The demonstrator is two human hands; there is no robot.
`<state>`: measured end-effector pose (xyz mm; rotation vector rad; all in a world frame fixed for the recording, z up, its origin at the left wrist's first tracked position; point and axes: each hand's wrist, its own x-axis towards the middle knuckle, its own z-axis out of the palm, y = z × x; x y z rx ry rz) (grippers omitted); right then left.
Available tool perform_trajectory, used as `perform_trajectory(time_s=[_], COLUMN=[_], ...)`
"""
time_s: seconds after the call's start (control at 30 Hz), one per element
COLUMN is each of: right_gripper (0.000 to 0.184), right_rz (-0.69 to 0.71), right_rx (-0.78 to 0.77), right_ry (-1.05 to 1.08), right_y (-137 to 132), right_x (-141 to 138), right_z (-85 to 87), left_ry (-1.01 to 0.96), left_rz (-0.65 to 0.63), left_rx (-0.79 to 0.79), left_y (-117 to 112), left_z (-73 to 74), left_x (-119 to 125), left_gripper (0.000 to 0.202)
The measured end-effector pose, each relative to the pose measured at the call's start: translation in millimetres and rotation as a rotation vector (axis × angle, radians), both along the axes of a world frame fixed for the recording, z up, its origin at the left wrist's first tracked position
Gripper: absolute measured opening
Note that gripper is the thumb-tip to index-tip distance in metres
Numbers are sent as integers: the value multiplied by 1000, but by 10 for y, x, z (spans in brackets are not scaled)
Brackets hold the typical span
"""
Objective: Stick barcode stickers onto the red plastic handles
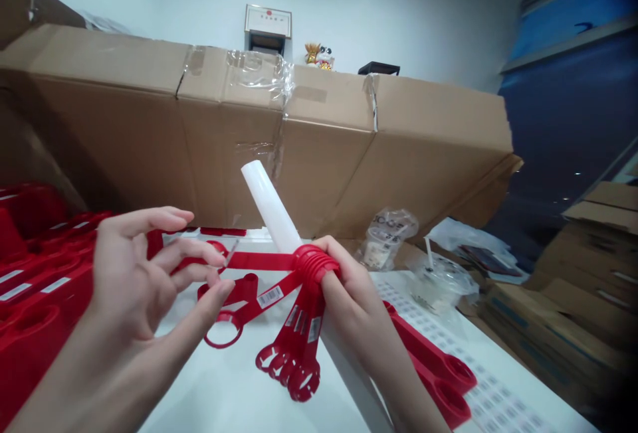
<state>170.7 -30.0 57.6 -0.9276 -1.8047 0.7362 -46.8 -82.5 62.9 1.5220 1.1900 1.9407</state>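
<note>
My left hand (144,280) is raised at the left. Its index finger is lifted, and a small thin sticker (232,252) shows edge-on at its middle fingertip, close to the thumb. My right hand (349,287) is closed around a white tube (272,207) and the stacked rings of several red plastic straps (312,263) threaded on it. Most straps hang down in a fan, their ring ends (289,370) lowest. One strap points left behind the left fingertips; another, with a barcode label (270,297), slants down-left. My right fingers hide part of the stack.
Piles of red straps (50,280) fill the left side. More red straps (438,373) lie right of my right arm, beside a sheet of barcode labels (498,380). A bagged cup (383,247) and a plastic-wrapped cup with straw (438,280) stand behind. A large cardboard box (319,154) blocks the back.
</note>
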Motion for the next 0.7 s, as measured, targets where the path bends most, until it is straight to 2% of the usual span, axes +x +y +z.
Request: perform_trajectory(time_s=[0.1, 0.2, 0.33, 0.47, 0.7], right_gripper=[25, 25, 24, 23, 23], right_rz=[14, 26, 38, 43, 54], right_rx=[13, 37, 42, 26, 9], right_ry=[-12, -6, 0, 0, 12], right_y=[-33, -56, -79, -103, -156], right_x=[-21, -38, -55, -51, -58], right_z=[-24, -32, -25, -21, -8], left_ry=[104, 60, 31, 88, 65], left_rz=[-80, -146, -171, -270, -253], left_rx=[33, -115, -190, -158, -192], left_y=[65, 52, 15, 33, 21], left_z=[-58, -40, -4, -39, -40], left_x=[29, 43, 54, 50, 40], left_gripper=[45, 36, 36, 45, 40])
